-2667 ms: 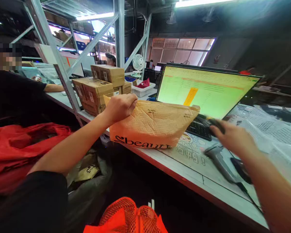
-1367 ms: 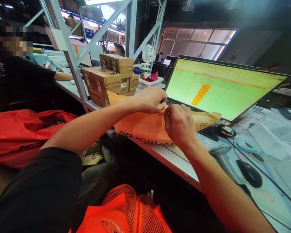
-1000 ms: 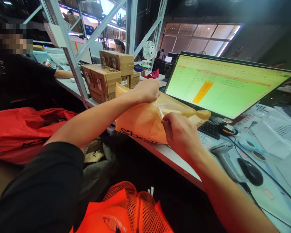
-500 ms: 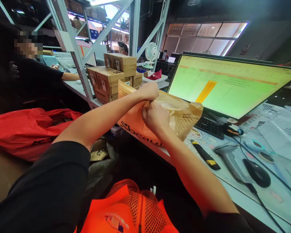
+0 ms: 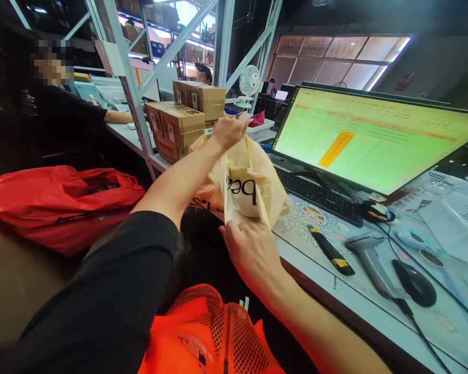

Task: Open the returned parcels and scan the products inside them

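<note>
- Head view: the left hand (image 5: 228, 131) is raised over the near edge of the surface (image 5: 359, 306), its grip closed tight on the top end of the yellow mailer bag (image 5: 253, 189).
- The yellow mailer bag hangs crumpled from that grip, with black lettering facing the camera. Its lower part is at the near edge of the surface, left of the keyboard (image 5: 315, 193).
- The right hand (image 5: 251, 254) is below the bag and nearer the body, its grip pinched on the bag's lower edge.
- Right of the bag, a black and yellow utility knife (image 5: 329, 250), a grey barcode scanner (image 5: 368, 259) and a black mouse (image 5: 413, 283) lie on the surface, each apart from the next.
- The monitor (image 5: 374, 140) stands beyond the keyboard and shows a green spreadsheet.
- Cardboard boxes (image 5: 183, 124) are stacked far left, behind the left hand.
- A red plastic bag (image 5: 58, 202) lies at the left, and an orange mesh garment (image 5: 210, 337) is nearest the camera.
- Another person (image 5: 62, 114) in black sits far left.
</note>
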Demonstrator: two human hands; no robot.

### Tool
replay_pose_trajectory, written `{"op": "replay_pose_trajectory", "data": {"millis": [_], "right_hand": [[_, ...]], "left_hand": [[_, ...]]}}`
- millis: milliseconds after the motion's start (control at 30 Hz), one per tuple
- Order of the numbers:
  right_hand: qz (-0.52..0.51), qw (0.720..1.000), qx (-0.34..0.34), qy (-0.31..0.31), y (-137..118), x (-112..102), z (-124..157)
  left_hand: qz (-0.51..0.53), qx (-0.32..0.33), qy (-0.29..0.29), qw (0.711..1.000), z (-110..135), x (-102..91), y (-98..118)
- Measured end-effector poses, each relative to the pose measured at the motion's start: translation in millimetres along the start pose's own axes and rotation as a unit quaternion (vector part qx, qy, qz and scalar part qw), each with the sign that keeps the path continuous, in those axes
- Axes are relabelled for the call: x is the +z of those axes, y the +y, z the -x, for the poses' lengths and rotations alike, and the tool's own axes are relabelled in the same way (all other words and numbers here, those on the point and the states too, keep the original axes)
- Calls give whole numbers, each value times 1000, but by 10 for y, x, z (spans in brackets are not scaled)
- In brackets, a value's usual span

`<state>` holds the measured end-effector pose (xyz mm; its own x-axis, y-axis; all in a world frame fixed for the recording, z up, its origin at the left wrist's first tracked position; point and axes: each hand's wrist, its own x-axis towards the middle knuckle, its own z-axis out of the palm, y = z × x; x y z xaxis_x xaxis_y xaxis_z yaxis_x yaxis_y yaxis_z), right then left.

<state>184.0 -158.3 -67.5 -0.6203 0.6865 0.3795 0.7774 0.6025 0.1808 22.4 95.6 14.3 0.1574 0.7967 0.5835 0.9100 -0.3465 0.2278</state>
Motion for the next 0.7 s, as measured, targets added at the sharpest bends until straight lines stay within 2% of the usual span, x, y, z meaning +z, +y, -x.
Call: {"op": "replay_pose_trajectory", "data": {"millis": [100,200,267,367,433,533,600,700], "right_hand": [[3,996,-39,83,-26,19,251],[-15,992,-57,113,50,43,420],[-26,992,-44,114,169,74,494],[-26,996,15,86,363,78,520],[-17,997,55,56,409,18,441],[-14,996,86,8,263,-103,143],[-40,995,86,-36,75,-124,-138],[-94,987,106,-81,-133,0,-562]], "left_hand": [[-96,-16,28,995,-88,38,-144],[-98,6,26,995,-144,62,-191],[-87,24,20,996,-148,68,-118],[-80,60,-10,995,-97,54,151],[-77,86,-24,993,-42,13,369],[-66,97,-33,993,48,-106,603],[-61,92,-38,993,129,-204,658],[-51,89,-32,994,330,-352,638]]}}
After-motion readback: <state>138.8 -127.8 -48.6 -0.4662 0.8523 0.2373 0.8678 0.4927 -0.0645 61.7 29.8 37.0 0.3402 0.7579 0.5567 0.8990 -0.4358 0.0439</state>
